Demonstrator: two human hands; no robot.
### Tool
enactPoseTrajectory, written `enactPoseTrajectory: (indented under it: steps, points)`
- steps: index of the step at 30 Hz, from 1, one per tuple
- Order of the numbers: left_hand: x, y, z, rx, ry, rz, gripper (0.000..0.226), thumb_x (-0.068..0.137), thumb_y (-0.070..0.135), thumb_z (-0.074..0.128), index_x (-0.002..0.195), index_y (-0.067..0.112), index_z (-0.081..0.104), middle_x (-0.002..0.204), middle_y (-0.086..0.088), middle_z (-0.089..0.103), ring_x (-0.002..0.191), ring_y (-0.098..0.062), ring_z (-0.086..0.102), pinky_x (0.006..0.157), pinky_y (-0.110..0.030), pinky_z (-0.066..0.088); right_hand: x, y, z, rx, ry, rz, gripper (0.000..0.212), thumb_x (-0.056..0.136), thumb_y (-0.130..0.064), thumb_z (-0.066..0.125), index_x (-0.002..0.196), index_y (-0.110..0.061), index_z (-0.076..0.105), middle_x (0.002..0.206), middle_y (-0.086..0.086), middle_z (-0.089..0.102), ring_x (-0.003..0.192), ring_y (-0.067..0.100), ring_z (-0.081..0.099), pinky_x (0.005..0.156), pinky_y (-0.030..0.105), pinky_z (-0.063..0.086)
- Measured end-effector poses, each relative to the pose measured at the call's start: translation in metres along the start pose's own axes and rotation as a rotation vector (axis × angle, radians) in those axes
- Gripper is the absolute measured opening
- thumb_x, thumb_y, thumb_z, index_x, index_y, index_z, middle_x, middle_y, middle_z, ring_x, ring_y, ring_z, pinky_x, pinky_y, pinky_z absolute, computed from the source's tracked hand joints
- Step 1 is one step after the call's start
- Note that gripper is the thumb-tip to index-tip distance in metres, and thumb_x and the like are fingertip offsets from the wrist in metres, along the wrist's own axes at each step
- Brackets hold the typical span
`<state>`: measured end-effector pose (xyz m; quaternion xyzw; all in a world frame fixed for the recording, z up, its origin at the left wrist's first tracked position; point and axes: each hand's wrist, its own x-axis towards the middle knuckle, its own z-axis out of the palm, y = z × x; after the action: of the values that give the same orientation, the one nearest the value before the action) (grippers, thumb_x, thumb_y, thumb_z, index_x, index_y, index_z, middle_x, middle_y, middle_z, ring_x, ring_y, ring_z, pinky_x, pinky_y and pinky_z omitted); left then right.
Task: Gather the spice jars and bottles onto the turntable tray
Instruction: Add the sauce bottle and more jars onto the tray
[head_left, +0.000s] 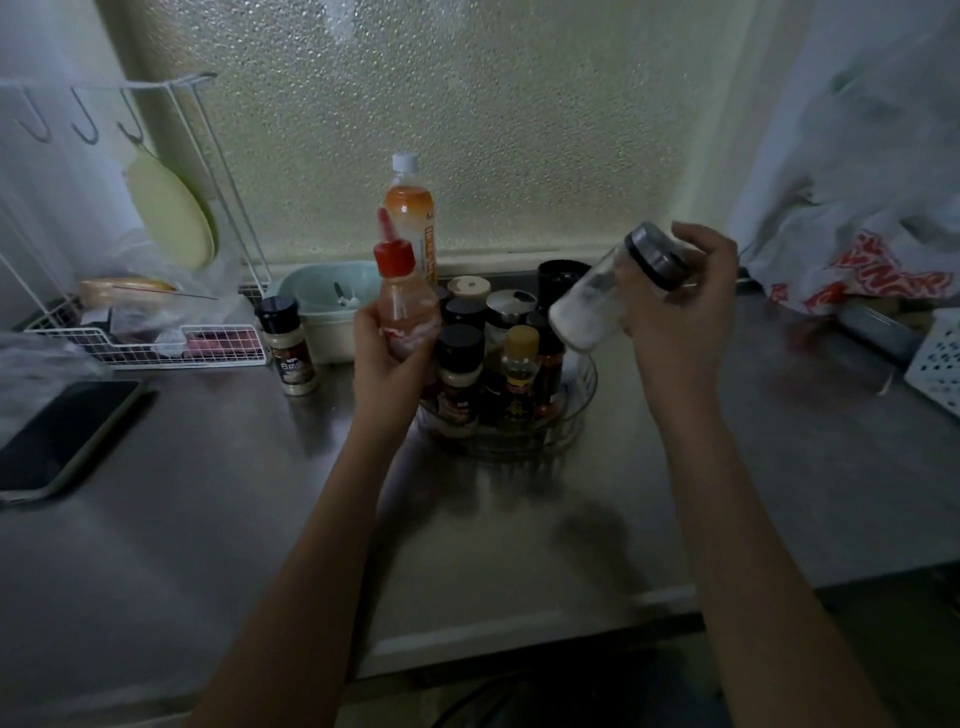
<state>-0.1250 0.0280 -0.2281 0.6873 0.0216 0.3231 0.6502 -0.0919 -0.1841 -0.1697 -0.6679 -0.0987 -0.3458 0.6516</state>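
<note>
Two loads at once: our left hand grips the red-capped bottle, right hand the tilted shaker; crowded turntable tray risks topples.

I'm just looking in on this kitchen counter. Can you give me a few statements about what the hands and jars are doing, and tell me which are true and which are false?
1. The left hand holds a red-capped squeeze bottle. True.
2. The right hand is empty. False: it grips a tilted glass shaker with white contents.
3. The turntable tray already holds several jars. True.
4. The black-lidded spice jar on the left stands inside the tray. False: it stands on the counter, apart from the tray.
5. A phone lies on the counter's left side. True.
</note>
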Motion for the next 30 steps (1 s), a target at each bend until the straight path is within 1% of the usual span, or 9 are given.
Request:
enactPoseTrajectory:
  steps: [4, 8, 11, 15, 16, 20, 24, 28, 30]
  points:
    - [0.001, -0.002, -0.002, 0.018, -0.054, -0.029, 0.056, 0.072, 0.04, 0.07, 0.117, 0.017, 0.045, 0.116, -0.008, 0.063, 0.11, -0.025, 0.061, 0.097, -0.055, 0.047, -0.002, -0.001, -0.002, -0.029, 0.008, -0.049, 0.041, 0.078, -0.029, 0.074, 0.112, -0.017, 0.053, 0.104, -0.011, 0.059, 0.102, 0.012, 0.062, 0.089, 0.043, 0.054]
    - [0.001, 0.0, 0.0, 0.01, -0.118, 0.004, 0.045, 0.08, 0.025, 0.065, 0.115, 0.024, 0.037, 0.128, -0.023, 0.048, 0.118, -0.029, 0.055, 0.099, -0.054, 0.046, -0.007, 0.001, -0.008, -0.032, 0.028, -0.09, 0.036, 0.077, -0.021, 0.071, 0.107, -0.022, 0.051, 0.098, -0.019, 0.057, 0.094, -0.007, 0.057, 0.09, 0.031, 0.052]
    - [0.001, 0.0, -0.001, 0.008, -0.163, 0.018, 0.049, 0.079, 0.024, 0.065, 0.116, 0.027, 0.032, 0.13, -0.023, 0.044, 0.118, -0.028, 0.053, 0.099, -0.047, 0.048, -0.009, 0.001, -0.011, -0.005, 0.045, -0.091, 0.038, 0.074, -0.025, 0.069, 0.107, -0.023, 0.051, 0.099, -0.018, 0.058, 0.097, 0.0, 0.059, 0.092, 0.036, 0.052]
    - [0.006, -0.004, -0.004, -0.05, -0.178, -0.04, 0.049, 0.087, -0.001, 0.059, 0.125, 0.006, 0.03, 0.115, -0.004, 0.055, 0.101, -0.006, 0.061, 0.088, -0.027, 0.052, -0.009, -0.001, -0.009, 0.015, 0.035, -0.086, 0.041, 0.072, -0.029, 0.069, 0.108, -0.021, 0.051, 0.1, -0.017, 0.058, 0.097, 0.0, 0.058, 0.092, 0.037, 0.052]
    - [0.007, -0.005, -0.005, -0.054, -0.174, -0.045, 0.046, 0.089, -0.003, 0.056, 0.127, 0.003, 0.03, 0.114, -0.003, 0.057, 0.1, -0.005, 0.062, 0.088, -0.027, 0.052, -0.01, -0.001, -0.008, 0.021, 0.032, -0.087, 0.041, 0.072, -0.029, 0.069, 0.108, -0.021, 0.051, 0.1, -0.017, 0.058, 0.098, 0.002, 0.058, 0.092, 0.037, 0.051]
    - [0.008, -0.007, -0.008, -0.055, -0.183, -0.076, 0.05, 0.09, -0.002, 0.053, 0.134, -0.001, 0.029, 0.124, -0.015, 0.055, 0.114, -0.026, 0.058, 0.093, -0.038, 0.05, -0.012, 0.002, -0.005, 0.041, 0.036, -0.094, 0.04, 0.074, -0.024, 0.071, 0.109, -0.018, 0.052, 0.101, -0.015, 0.058, 0.098, 0.005, 0.059, 0.092, 0.038, 0.052]
    - [0.01, -0.007, -0.009, -0.064, -0.183, -0.115, 0.052, 0.088, -0.005, 0.054, 0.133, 0.002, 0.028, 0.124, -0.015, 0.055, 0.113, -0.025, 0.058, 0.092, -0.037, 0.052, -0.011, 0.003, -0.003, 0.047, 0.027, -0.087, 0.041, 0.077, -0.018, 0.072, 0.112, -0.011, 0.053, 0.102, -0.015, 0.057, 0.098, 0.001, 0.058, 0.092, 0.037, 0.052]
    - [0.009, -0.005, -0.007, -0.109, -0.216, -0.182, 0.055, 0.082, -0.007, 0.061, 0.131, 0.002, 0.037, 0.124, -0.016, 0.058, 0.116, -0.027, 0.058, 0.096, -0.04, 0.05, -0.013, 0.004, 0.0, 0.059, 0.019, -0.088, 0.041, 0.076, -0.024, 0.073, 0.111, -0.016, 0.053, 0.105, -0.011, 0.059, 0.103, 0.013, 0.06, 0.09, 0.048, 0.052]
    - [0.006, -0.006, -0.003, -0.1, -0.234, -0.198, 0.057, 0.079, -0.007, 0.064, 0.13, 0.002, 0.039, 0.124, -0.016, 0.059, 0.113, -0.024, 0.06, 0.094, -0.037, 0.052, -0.014, 0.004, 0.002, 0.057, 0.015, -0.09, 0.042, 0.075, -0.025, 0.073, 0.111, -0.016, 0.053, 0.106, -0.01, 0.058, 0.105, 0.015, 0.06, 0.091, 0.048, 0.052]
